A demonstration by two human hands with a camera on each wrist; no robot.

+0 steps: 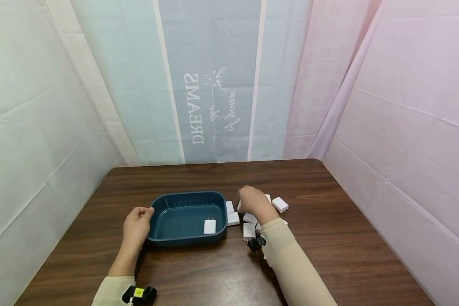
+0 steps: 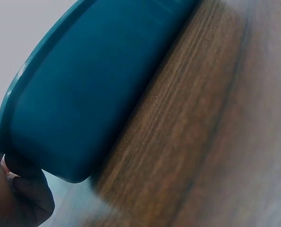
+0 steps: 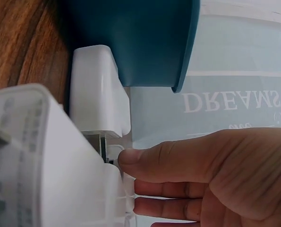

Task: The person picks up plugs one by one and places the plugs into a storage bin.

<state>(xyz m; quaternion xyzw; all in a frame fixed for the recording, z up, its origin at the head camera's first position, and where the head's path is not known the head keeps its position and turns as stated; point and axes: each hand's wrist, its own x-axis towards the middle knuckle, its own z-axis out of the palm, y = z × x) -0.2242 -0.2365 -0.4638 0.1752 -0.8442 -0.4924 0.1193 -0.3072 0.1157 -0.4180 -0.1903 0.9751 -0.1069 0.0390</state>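
Right hand apparently at charger

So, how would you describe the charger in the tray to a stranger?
On the brown table, find the blue tray at the left hand. Near its front right corner lies a white charger, prongs pointing away from the person. Only this one lies inside.

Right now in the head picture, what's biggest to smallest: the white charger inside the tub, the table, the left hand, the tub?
Table
Tub
Left hand
White charger, clearly smallest
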